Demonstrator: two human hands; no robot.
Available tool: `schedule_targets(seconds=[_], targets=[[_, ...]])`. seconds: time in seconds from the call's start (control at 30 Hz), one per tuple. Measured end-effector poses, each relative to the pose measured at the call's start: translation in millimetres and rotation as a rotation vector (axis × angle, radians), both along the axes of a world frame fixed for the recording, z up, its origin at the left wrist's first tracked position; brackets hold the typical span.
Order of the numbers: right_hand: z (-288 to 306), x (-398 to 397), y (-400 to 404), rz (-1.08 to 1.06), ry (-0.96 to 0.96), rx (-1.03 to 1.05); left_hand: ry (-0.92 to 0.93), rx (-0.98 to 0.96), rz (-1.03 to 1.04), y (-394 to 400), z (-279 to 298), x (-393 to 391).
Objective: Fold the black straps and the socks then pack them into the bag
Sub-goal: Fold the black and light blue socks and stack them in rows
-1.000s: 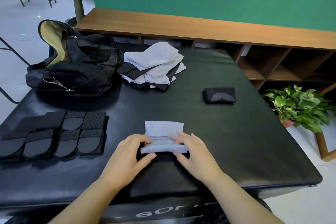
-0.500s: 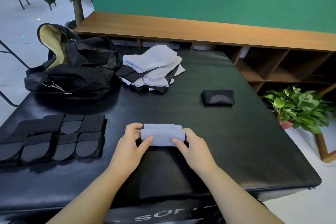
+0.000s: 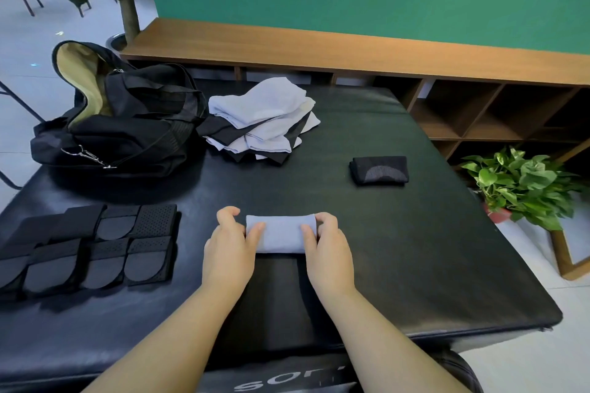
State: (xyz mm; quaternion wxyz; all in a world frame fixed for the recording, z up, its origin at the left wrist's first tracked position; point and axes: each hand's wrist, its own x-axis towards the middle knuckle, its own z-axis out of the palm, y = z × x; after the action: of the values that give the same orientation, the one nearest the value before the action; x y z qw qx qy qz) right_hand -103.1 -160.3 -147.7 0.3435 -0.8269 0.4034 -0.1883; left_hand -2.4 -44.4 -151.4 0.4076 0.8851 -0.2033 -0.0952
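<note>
Light-blue sock (image 3: 281, 233) is gripped at both ends by left hand (image 3: 228, 246) and right hand (image 3: 327, 249) fingers; fold should be pressed flat, edges aligned.
</note>
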Motion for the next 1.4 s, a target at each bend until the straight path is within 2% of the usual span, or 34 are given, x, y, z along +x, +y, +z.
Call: schedule_targets(seconds=[0.13, 0.23, 0.33, 0.47, 0.53, 0.77, 0.87, 1.07, 1.27, 1.4], targets=[[0.2, 0.1, -5.0, -0.006, -0.003, -0.025, -0.067, 0.068, -0.015, 1.0, 2.1, 0.2], [1.0, 0.0, -5.9, 0.040, 0.025, -0.085, -0.163, 0.036, -0.068, 5.3, 3.9, -2.7], [-1.4, 1.0, -7.0, 0.075, 0.065, -0.168, -0.155, 0.004, -0.071, 11.4, 0.2, -5.3], [-1.1, 2.6, -3.2, 0.154, 0.104, -0.602, -0.183, 0.046, -0.076, 18.3, -5.1, -8.4], [-1.1, 3.7, 4.8, 0.198, 0.075, -0.669, -0.204, 0.074, -0.084, 19.0, -5.9, -9.9], [-10.9, -16.1, 20.2, 0.323, 0.030, -0.576, -0.246, 0.086, -0.160, 11.8, -9.7, -17.0], [-14.0, -25.5, 6.8, 0.294, 0.076, -0.632, -0.271, 0.088, -0.258, 5.7, -9.1, -20.6], [-12.3, -43.5, -25.9, 0.190, 0.160, -0.609, -0.392, 0.106, -0.532, -1.1, -16.2, -16.3], [-15.6, -57.3, -60.2, 0.089, 0.111, -0.591, -0.492, 0.151, -0.540, -0.2, -19.9, -14.2], [-7.2, -59.1, -77.2, -0.010, 0.165, -0.398, -0.484, 0.171, -0.478, 0.7, -18.8, -16.0]])
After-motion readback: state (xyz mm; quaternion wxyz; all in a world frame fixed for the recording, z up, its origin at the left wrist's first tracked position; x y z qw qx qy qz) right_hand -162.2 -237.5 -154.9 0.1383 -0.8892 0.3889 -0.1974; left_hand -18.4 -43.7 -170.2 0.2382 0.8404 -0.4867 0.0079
